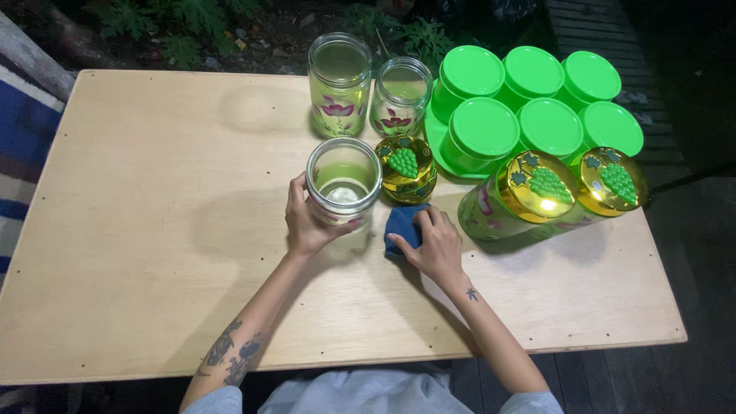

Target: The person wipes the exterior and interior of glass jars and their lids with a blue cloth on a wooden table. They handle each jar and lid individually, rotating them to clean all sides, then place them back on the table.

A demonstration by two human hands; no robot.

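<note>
My left hand grips an open glass jar that stands upright on the wooden table. My right hand presses on a folded blue cloth just right of that jar. Stacked gold lids with green grape knobs lie behind the cloth. Two more open flower-painted jars, one taller and one shorter, stand at the far edge.
A green tray holds several green-lidded containers at the far right. Two lidded painted jars with gold lids stand in front of it. Plants and dark ground lie beyond the table; a striped mat is at left.
</note>
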